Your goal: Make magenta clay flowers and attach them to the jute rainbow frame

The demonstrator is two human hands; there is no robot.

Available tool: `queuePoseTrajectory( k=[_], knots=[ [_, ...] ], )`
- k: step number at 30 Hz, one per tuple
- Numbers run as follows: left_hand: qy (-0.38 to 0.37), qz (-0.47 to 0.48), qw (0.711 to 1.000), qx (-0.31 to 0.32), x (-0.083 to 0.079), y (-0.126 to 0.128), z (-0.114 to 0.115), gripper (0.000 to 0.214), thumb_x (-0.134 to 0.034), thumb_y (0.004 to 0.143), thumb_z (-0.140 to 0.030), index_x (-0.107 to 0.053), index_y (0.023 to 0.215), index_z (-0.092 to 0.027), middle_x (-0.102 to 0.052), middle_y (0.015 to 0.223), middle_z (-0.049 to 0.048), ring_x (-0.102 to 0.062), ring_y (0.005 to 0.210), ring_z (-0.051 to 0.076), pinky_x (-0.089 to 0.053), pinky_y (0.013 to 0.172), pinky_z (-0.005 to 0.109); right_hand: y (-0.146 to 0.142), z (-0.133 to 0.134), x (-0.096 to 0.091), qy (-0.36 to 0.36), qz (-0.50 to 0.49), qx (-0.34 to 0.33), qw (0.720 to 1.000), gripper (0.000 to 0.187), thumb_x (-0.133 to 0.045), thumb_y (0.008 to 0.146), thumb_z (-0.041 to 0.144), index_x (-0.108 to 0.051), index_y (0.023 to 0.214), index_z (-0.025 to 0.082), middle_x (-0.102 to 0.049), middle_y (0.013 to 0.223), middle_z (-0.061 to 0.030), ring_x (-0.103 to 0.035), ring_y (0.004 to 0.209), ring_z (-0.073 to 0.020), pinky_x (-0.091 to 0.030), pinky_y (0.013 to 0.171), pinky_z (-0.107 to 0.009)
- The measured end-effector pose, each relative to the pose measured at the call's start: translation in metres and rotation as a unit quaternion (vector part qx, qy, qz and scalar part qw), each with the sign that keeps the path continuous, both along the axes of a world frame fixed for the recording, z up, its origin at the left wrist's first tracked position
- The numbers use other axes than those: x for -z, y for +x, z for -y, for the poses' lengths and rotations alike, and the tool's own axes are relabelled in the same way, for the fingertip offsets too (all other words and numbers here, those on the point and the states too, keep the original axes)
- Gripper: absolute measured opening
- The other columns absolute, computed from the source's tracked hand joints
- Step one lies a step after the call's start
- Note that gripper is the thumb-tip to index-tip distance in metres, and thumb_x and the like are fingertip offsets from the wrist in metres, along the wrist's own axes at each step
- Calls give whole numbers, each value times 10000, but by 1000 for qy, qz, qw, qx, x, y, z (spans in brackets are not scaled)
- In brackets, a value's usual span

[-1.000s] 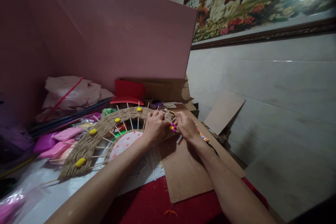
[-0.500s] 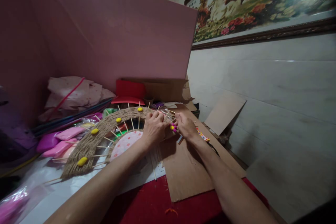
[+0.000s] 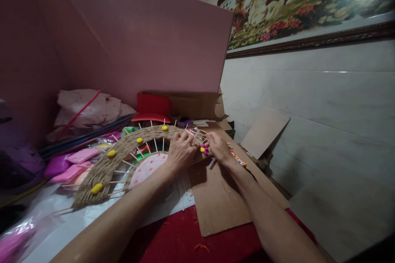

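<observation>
Cluttered tabletop [image 3: 173, 238]: left hand [image 3: 182, 150] grips twine arch [image 3: 123, 148], right hand [image 3: 217, 148] pinches clay flower [image 3: 203, 149] between fingertips; hard squeezing could squash it.

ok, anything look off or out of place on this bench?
Nothing looks spilled or broken. Two small things stand out. Some loose sticks lie scattered by the left hand, off the woven arch. A small orange scrap also sits alone on the red cloth.
</observation>
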State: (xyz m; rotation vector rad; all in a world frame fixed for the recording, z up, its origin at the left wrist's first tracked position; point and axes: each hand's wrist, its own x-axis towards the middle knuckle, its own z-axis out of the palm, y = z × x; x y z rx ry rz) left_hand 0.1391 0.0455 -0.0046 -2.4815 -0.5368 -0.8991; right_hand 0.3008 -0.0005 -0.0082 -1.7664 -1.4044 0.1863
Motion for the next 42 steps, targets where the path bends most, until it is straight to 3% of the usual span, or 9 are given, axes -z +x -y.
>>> queuePoseTrajectory(
  k=[4, 10, 16, 23, 36, 42],
  knots=[
    [-2, -3, 1000, 0, 0, -1, 0, 257, -517, 813, -234, -643, 1035, -262, -594, 898, 102, -442, 907, 277, -287, 759, 438, 0, 1, 0, 3, -5, 3, 1000, 322, -325, 926, 406, -556, 828, 203, -681, 716, -18, -624, 610, -135, -450, 576, -227],
    [-16, -17, 1000, 8, -2, -1, -1, 221, -524, 809, -256, -679, 963, -287, -584, 874, 99, -435, 917, 278, -289, 767, 440, -4, 4, -5, 6, -12, 3, 1000, 297, -349, 917, 384, -563, 829, 198, -685, 719, -24, -635, 639, -147, -450, 596, -235],
    [-34, 10, 999, -30, -6, -3, 0, 198, -526, 783, -187, -698, 877, -215, -585, 870, 108, -438, 905, 265, -295, 780, 437, -4, 5, -5, 6, -22, 1, 1000, 288, -353, 916, 380, -562, 843, 198, -684, 711, -22, -637, 624, -142, -449, 583, -228],
    [-34, -2, 999, 5, -1, -2, -3, 189, -535, 789, -212, -723, 797, -230, -589, 836, 101, -440, 885, 264, -288, 761, 439, -4, 3, -3, 9, -48, -14, 999, 287, -355, 914, 401, -552, 853, 202, -689, 701, -20, -645, 591, -143, -468, 557, -229],
    [-34, 15, 999, 12, -8, 0, -4, 194, -541, 810, -233, -687, 934, -260, -589, 833, 77, -439, 867, 245, -294, 782, 416, -4, 1, 0, 17, -81, -30, 996, 276, -360, 907, 402, -536, 851, 198, -677, 685, -14, -636, 518, -126, -467, 476, -209],
    [-78, 30, 996, 43, -9, 7, -13, 181, -541, 834, -289, -717, 822, -326, -574, 790, 53, -440, 844, 221, -286, 770, 397, -2, -1, 2, 23, -79, -31, 996, 294, -357, 908, 429, -536, 863, 201, -680, 666, -10, -644, 539, -128, -478, 508, -215]
  ],
)
